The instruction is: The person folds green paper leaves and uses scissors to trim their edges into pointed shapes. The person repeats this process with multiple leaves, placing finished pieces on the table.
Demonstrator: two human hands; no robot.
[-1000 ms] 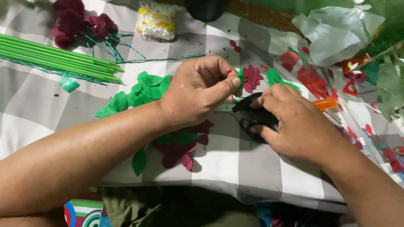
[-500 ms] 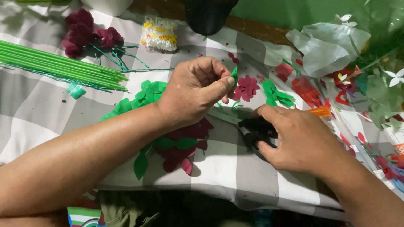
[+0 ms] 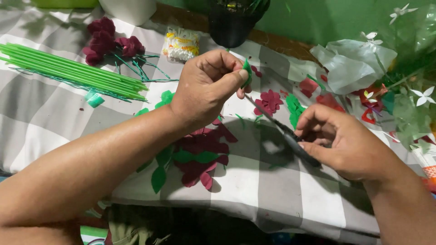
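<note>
My left hand (image 3: 208, 86) pinches a small green cut-out piece (image 3: 247, 72) between thumb and fingers, raised above the checked grey and white cloth (image 3: 45, 122). My right hand (image 3: 347, 143) grips black scissors (image 3: 284, 131) whose blades point up and left toward the green piece. Below my left hand lie dark red petal shapes (image 3: 202, 152) and green leaf shapes (image 3: 159, 178). A dark red flower cut-out (image 3: 269, 100) and green scraps (image 3: 294, 106) lie between my hands.
A bundle of green sticks (image 3: 72, 72) lies at the left, with finished dark red flowers (image 3: 109, 43) on stems behind it. A yellow-and-white packet (image 3: 181, 44) and a black pot (image 3: 231, 22) stand at the back. Clear plastic bags (image 3: 359, 63) and paper scraps crowd the right.
My left hand has lifted the green piece higher and away from the cloth. My right hand has turned the scissors so the blades point up toward the piece.
</note>
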